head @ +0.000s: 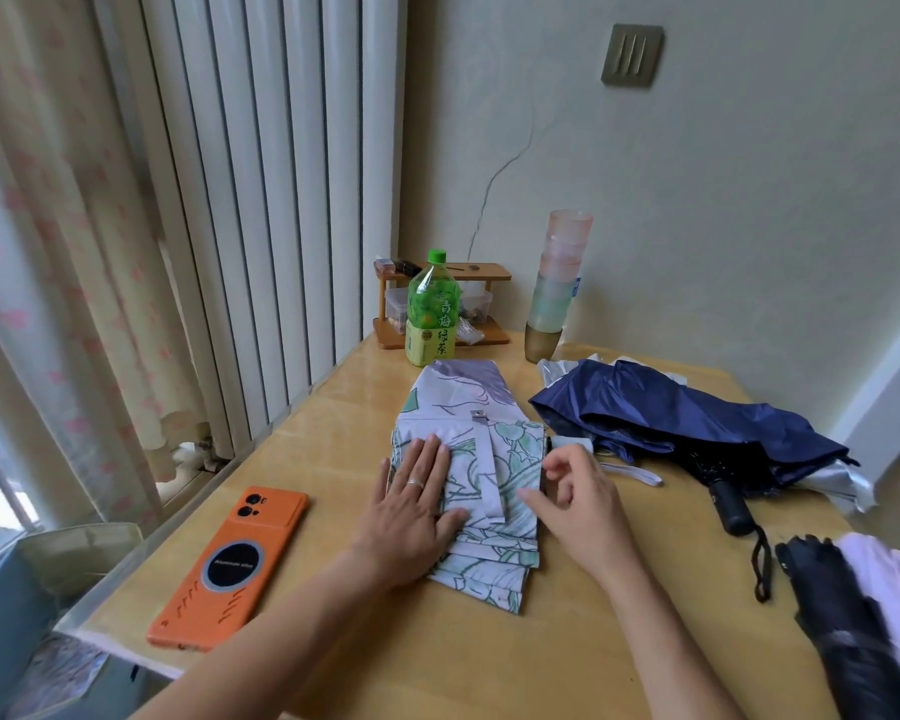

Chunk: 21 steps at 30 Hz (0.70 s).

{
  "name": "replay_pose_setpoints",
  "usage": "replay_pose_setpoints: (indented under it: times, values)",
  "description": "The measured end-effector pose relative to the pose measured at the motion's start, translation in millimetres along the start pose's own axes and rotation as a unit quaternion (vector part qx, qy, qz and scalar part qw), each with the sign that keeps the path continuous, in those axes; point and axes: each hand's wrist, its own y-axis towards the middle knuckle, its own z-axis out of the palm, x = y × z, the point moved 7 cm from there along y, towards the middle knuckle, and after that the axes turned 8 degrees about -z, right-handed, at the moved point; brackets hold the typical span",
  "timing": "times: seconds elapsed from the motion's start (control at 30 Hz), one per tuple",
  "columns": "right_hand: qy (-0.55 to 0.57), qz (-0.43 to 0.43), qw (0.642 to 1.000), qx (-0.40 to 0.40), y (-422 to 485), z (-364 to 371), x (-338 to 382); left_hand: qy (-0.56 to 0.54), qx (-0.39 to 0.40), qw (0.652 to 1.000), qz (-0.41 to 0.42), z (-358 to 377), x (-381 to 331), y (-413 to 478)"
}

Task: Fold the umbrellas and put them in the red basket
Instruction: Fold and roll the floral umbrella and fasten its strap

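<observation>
Two bare forearms, both reaching in from below. On left hand, thin silver ring round one finger. On right hand, short tidy nails.

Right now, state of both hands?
Left hand: open, pressed flat on the floral umbrella.
Right hand: fingers curled at that umbrella's right edge; cannot tell whether it pinches the fabric.

Bare wooden table lies open along the near edge and between the orange phone and the flowered umbrella. A green bottle, a small wooden rack and stacked cups line the back. A navy umbrella and a black umbrella crowd the right side.
</observation>
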Motion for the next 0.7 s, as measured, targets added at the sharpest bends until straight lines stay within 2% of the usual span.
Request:
replay_pose_setpoints:
  times: [0.07, 0.2, 0.27, 0.4, 0.5, 0.57, 0.7]
  values:
    - [0.046, -0.021, 0.998, -0.035, 1.0, -2.7, 4.7, 0.0, 0.003, 1.0, -0.006, 0.0, -0.3, -0.4]
    - [0.091, 0.041, 0.992, 0.073, -7.6, 29.5, 11.1, -0.009, -0.004, 1.0, -0.005, 0.2, 0.3, -1.4]
    - [0.087, 0.06, 0.989, 0.098, -11.4, 42.4, 7.7, -0.005, -0.001, 1.0, -0.004, 1.0, 0.4, -1.1]
    - [0.041, 0.012, 0.991, 0.124, -11.0, 48.4, 7.4, -0.003, 0.006, 1.0, -0.007, 0.1, -0.4, -2.2]
    - [0.099, -0.018, 0.986, 0.129, -9.3, 45.6, 19.5, -0.001, 0.013, 1.0, -0.006, -0.3, -0.9, -2.6]
    - [0.17, -0.04, 0.973, 0.149, -7.9, 38.4, 29.6, -0.002, 0.018, 1.0, -0.006, 0.2, -0.6, -1.7]
    - [0.276, -0.011, 0.92, 0.278, -16.0, 23.2, 41.8, 0.012, 0.024, 1.0, -0.006, 3.9, 1.6, -0.7]
